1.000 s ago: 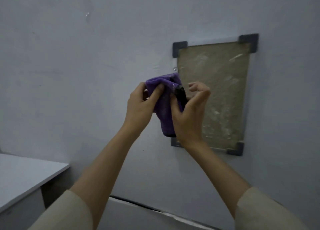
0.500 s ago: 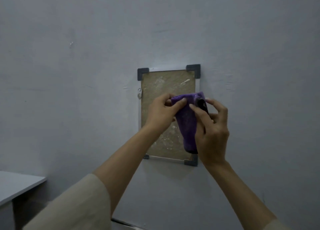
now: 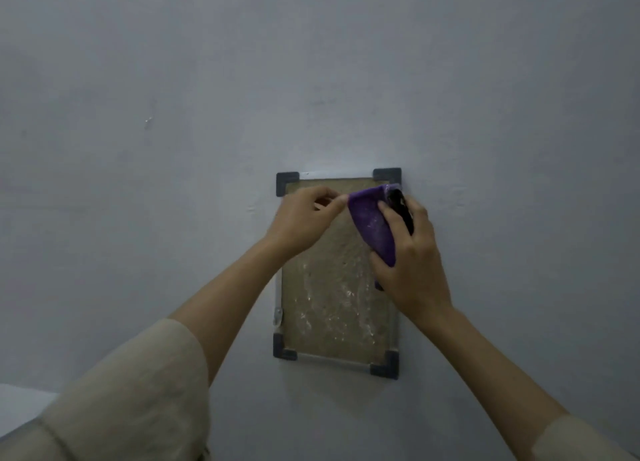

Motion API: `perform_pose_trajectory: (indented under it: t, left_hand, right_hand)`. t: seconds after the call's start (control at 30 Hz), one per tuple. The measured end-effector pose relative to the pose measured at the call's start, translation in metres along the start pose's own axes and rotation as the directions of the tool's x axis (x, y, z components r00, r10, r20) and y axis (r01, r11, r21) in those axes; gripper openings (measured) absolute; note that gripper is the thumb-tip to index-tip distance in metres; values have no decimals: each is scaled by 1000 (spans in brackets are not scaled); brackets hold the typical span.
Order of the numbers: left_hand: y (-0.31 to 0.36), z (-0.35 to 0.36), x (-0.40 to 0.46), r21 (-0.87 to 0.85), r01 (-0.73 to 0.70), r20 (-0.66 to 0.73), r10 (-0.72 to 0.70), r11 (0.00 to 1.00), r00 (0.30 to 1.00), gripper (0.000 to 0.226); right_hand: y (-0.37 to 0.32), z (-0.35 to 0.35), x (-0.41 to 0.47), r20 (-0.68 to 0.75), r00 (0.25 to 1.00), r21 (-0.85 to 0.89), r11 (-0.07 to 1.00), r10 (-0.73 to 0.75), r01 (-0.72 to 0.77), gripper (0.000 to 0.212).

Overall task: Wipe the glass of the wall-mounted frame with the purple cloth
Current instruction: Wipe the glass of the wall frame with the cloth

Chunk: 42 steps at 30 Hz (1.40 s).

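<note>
I see bare wall all around my hands. My right hand grips the purple cloth against the frame glass's top-right corner; my left hand pinches its left edge.

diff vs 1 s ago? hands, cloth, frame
Both hands and the cloth moved from the frame's left edge to its upper right corner; the cloth now lies by the top-right bracket. The camera view shifted too. Unchanged: right hand grips the cloth, left hand pinches its edge, frame on the wall, glass smeared.
</note>
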<state>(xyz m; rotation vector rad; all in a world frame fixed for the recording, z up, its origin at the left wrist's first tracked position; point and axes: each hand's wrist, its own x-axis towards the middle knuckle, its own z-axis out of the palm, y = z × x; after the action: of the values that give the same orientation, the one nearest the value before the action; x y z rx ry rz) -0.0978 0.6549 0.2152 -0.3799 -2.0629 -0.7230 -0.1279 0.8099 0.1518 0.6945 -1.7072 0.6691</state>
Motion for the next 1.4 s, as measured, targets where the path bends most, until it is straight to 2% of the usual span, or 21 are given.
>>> perform_pose_trajectory:
  t: [0.07, 0.1, 0.2, 0.33, 0.43, 0.53, 0.63, 0.77, 0.83, 1.0, 1.07, 1.23, 1.33, 1.4]
  left_hand:
    - [-17, -12, 11, 149, -30, -90, 44, 988, 995, 29]
    - [-27, -18, 16, 191, -19, -91, 38, 981, 995, 33]
    - [-57, -28, 25, 284, -13, 18, 8, 959, 1000, 50]
    - [-83, -28, 25, 348, -62, 163, 5, 935, 987, 63]
    - [-92, -27, 28, 357, -103, 157, 49, 928, 986, 64]
    - [-97, -26, 30, 339, -120, 95, 93, 933, 991, 64]
    - [-101, -19, 30, 386, -124, 19, 126, 914, 992, 60]
    - [-105, -11, 26, 393, -92, -35, 115, 915, 993, 59]
    - [-105, -11, 26, 382, -85, -41, 109, 920, 993, 59]
    - [-109, -15, 28, 385, -86, -36, 108, 919, 994, 60]
    - [-109, -15, 28, 382, -91, -27, 110, 920, 994, 61]
    - [-106, -16, 28, 358, -93, -14, 105, 929, 994, 64]
    - [-107, -19, 29, 372, -101, 34, 95, 923, 995, 76]
    - [-107, -24, 29, 407, -117, 97, 84, 906, 992, 97]
  right_hand:
    - [5, -1, 11, 4, 1000, -58, 998, 3, -3, 62]
    - [6, 0, 17, 4, 1000, -94, 996, 5, -5, 62]
    - [7, 4, 29, -14, 999, -181, 983, 32, -34, 63]
    - [1, 15, 41, -19, 995, -254, 962, 100, -102, 60]
    - [-4, 24, 44, -12, 986, -307, 937, 168, -164, 59]
    - [-6, 28, 45, -17, 983, -349, 920, 185, -179, 59]
    - [-6, 26, 42, 28, 988, -398, 908, 154, -130, 58]
    - [2, 18, 26, 169, 985, -486, 873, 45, 44, 52]
    - [8, 12, 24, 161, 987, -512, 857, 27, 60, 51]
    - [8, 19, 35, 31, 996, -486, 872, 86, -60, 52]
    - [4, 27, 30, 30, 993, -449, 889, 114, -89, 53]
    - [10, 20, 13, 195, 981, -430, 898, -5, 90, 53]
    - [13, 13, 23, 118, 992, -425, 905, 37, 17, 54]
    - [10, 13, 33, 37, 995, -400, 914, 95, -73, 54]
